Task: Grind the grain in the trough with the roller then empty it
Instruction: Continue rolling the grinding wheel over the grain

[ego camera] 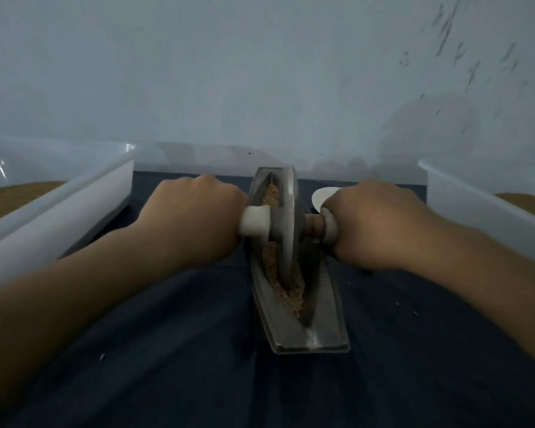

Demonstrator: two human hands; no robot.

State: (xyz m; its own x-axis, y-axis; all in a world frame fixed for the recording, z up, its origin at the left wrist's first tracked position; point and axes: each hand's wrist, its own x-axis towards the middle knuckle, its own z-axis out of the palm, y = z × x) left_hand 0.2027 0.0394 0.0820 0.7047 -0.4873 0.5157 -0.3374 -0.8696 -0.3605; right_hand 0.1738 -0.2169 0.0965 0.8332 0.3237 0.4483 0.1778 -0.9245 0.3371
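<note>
A grey metal boat-shaped trough (323, 327) lies lengthwise on a dark blue cloth, its near end pointing toward me. Tan grain (292, 296) fills its groove. A grey disc roller (286, 220) stands upright in the groove toward the far end, with a white handle on each side. My left hand (195, 217) is closed around the left handle (255, 220). My right hand (374, 223) is closed around the right handle, which it mostly hides.
A white plastic tub (84, 199) holding brown grain sits at the left, and a second one (488, 205) at the right. A small white scoop (320, 194) lies behind my right hand. A pale wall rises just behind the trough. A few stray grains dot the cloth (167, 366).
</note>
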